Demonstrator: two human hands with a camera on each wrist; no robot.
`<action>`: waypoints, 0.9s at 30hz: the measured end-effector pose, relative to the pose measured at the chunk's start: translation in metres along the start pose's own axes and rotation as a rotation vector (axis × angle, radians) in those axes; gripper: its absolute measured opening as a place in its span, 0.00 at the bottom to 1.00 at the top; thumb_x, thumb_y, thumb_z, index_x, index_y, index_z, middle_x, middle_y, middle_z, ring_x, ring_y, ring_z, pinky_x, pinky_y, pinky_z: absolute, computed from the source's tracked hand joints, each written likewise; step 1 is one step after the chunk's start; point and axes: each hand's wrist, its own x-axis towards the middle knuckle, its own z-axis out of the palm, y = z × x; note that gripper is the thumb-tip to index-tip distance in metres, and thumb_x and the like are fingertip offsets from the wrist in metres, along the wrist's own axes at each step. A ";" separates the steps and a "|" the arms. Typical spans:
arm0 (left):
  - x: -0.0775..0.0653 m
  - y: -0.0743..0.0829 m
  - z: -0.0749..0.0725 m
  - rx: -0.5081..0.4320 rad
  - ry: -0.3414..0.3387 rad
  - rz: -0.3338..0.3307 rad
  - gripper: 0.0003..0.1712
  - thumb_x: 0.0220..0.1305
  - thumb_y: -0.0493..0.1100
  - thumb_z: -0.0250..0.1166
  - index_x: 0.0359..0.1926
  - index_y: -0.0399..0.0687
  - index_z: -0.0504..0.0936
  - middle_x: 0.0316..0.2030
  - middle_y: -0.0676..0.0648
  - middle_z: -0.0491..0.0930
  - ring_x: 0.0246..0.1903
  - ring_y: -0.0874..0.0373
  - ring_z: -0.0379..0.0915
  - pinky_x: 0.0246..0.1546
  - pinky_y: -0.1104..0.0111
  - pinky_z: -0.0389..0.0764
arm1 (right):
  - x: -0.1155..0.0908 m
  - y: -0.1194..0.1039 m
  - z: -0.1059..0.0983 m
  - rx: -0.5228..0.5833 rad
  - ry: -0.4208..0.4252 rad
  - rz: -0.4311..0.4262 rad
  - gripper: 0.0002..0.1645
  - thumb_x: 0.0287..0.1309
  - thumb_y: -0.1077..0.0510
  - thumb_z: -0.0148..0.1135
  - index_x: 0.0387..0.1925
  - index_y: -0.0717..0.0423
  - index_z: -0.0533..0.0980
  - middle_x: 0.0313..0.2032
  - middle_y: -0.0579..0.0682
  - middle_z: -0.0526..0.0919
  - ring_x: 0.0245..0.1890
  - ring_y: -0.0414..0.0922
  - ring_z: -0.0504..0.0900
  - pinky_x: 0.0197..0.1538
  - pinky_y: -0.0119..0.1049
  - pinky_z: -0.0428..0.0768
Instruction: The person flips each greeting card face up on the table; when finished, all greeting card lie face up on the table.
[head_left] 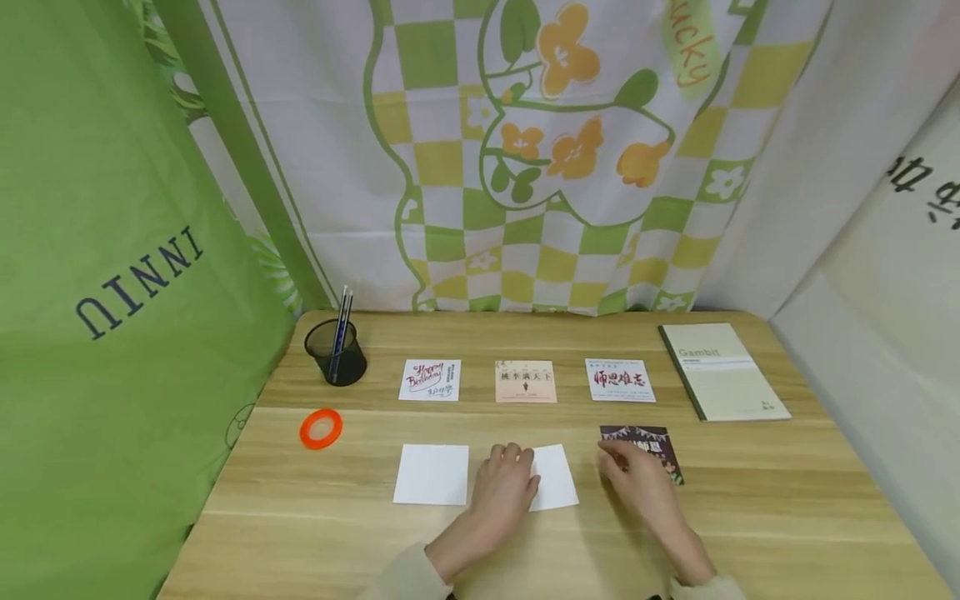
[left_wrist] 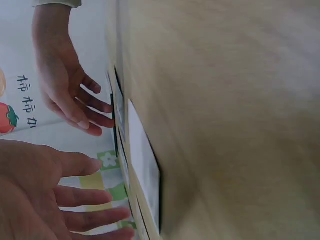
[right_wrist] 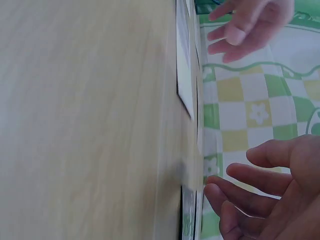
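Note:
My left hand is over the left part of a white square card, which lies slightly turned on the table. Its fingers are spread and relaxed in the left wrist view, with nothing between them. Another blank white card lies just left of that hand. To the right, my right hand hovers at a dark printed card and hides its lower left part. The right wrist view shows loosely bent right fingers holding nothing, with the dark card beneath them.
Behind lie a Happy Birthday card, a peach card and a card with red characters. A black mesh pen cup and an orange tape roll are at left. A Gambit notebook lies at back right.

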 end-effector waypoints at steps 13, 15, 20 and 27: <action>-0.023 -0.018 0.005 0.098 -0.020 -0.069 0.38 0.45 0.58 0.74 0.53 0.38 0.79 0.54 0.29 0.75 0.57 0.31 0.68 0.51 0.44 0.75 | 0.002 -0.015 0.025 -0.015 -0.051 -0.037 0.18 0.54 0.64 0.65 0.47 0.69 0.78 0.37 0.59 0.84 0.35 0.51 0.81 0.42 0.47 0.81; -0.025 -0.020 0.006 0.094 -0.041 -0.077 0.39 0.44 0.58 0.74 0.53 0.38 0.79 0.54 0.29 0.75 0.57 0.30 0.67 0.52 0.43 0.74 | 0.002 -0.017 0.027 -0.016 -0.045 -0.047 0.18 0.54 0.65 0.65 0.47 0.69 0.78 0.37 0.59 0.84 0.34 0.50 0.81 0.41 0.46 0.81; -0.030 -0.022 0.006 0.077 -0.046 -0.080 0.40 0.41 0.58 0.75 0.52 0.38 0.79 0.54 0.28 0.75 0.57 0.28 0.67 0.50 0.41 0.75 | 0.001 -0.020 0.031 -0.023 -0.038 -0.058 0.17 0.55 0.64 0.65 0.46 0.68 0.79 0.36 0.58 0.84 0.34 0.50 0.82 0.40 0.46 0.81; -0.031 -0.021 0.005 0.072 -0.048 -0.074 0.39 0.40 0.59 0.76 0.51 0.40 0.80 0.52 0.31 0.76 0.57 0.28 0.66 0.47 0.38 0.74 | -0.001 -0.020 0.034 -0.036 -0.017 -0.073 0.16 0.54 0.64 0.67 0.45 0.67 0.80 0.35 0.57 0.84 0.32 0.48 0.80 0.38 0.45 0.80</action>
